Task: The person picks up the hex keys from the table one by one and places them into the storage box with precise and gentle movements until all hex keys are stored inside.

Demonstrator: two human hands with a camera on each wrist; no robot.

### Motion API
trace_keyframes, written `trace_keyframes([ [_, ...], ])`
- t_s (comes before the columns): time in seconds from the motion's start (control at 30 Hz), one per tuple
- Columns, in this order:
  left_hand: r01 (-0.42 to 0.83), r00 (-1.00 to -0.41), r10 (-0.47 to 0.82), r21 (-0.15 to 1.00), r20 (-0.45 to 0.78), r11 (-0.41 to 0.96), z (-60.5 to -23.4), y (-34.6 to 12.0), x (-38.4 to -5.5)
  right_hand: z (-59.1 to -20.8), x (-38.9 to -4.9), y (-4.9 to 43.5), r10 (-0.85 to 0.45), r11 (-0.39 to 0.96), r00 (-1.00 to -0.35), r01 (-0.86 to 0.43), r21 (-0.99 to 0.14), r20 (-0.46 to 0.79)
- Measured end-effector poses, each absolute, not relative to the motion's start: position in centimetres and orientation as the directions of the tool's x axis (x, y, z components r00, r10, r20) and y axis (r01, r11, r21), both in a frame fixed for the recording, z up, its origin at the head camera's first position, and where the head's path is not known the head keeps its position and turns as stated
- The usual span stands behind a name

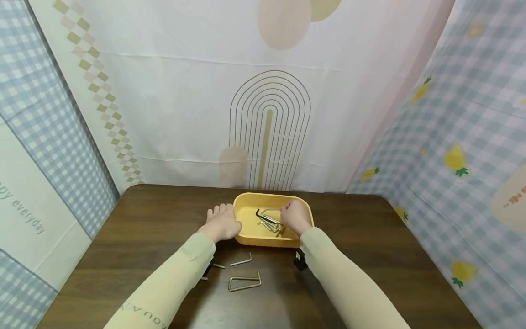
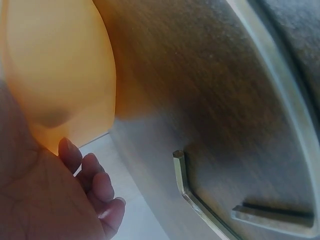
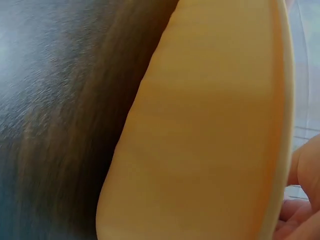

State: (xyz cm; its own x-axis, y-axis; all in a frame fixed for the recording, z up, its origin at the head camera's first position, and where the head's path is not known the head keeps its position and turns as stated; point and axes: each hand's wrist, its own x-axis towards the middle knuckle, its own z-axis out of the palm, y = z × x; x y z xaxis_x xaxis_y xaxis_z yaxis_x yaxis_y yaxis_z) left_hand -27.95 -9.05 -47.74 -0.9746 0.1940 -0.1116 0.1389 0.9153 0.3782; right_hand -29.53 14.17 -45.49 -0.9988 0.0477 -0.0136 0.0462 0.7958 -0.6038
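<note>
A yellow plastic bin (image 1: 246, 238) stands toward the back of the table, with several hex keys (image 1: 269, 221), silver and one black, heaped in it. My left hand (image 1: 222, 222) is at the bin's left end, thumb by the rim and fingers loosely extended. My right hand (image 1: 295, 215) is over the bin's right side, its fingers curled, near the heap. I cannot tell whether it holds a key. In the right wrist view, the bin's wall (image 3: 200, 140) covers part of the right hand (image 3: 305, 200).
In front of the bin lie a small hex key (image 1: 241, 262) and larger bent hex keys (image 1: 245, 287). More key ends (image 1: 218, 266) show beside the left sleeve. Patterned cloth (image 1: 185, 114) hangs behind the wooden table (image 1: 353, 256) and at both sides.
</note>
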Motion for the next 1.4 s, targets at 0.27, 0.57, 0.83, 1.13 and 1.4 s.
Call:
trace_keyframes([
  [0.27, 0.138, -0.975, 0.192, 0.371, -0.112, 0.918, -47.3, -9.1, -27.6, -45.5, -30.0, 13.6, 0.088, 0.787, -0.992, 0.123, -0.605, -0.087],
  [0.57, 0.136, -0.976, 0.188, 0.368, -0.107, 0.92, -47.4, -9.0, -27.7, -45.9, -30.1, 13.4, 0.12, 0.8, -0.987, 0.161, -0.579, -0.109],
  [0.83, 0.136, -0.974, 0.192, 0.373, -0.117, 0.918, -47.4, -9.1, -27.6, -46.6, -30.2, 13.9, 0.051, 0.832, -0.985, 0.133, -0.538, -0.165],
  [1.13, 0.134, -0.975, 0.188, 0.373, -0.114, 0.918, -47.4, -8.9, -27.6, -46.8, -29.9, 14.5, -0.037, 0.835, -0.978, 0.083, -0.544, -0.205],
  [1.4, 0.123, -0.975, 0.183, 0.378, -0.126, 0.917, -47.2, -8.9, -27.6, -47.1, -29.7, 14.8, -0.037, 0.856, -0.983, 0.063, -0.514, -0.181],
])
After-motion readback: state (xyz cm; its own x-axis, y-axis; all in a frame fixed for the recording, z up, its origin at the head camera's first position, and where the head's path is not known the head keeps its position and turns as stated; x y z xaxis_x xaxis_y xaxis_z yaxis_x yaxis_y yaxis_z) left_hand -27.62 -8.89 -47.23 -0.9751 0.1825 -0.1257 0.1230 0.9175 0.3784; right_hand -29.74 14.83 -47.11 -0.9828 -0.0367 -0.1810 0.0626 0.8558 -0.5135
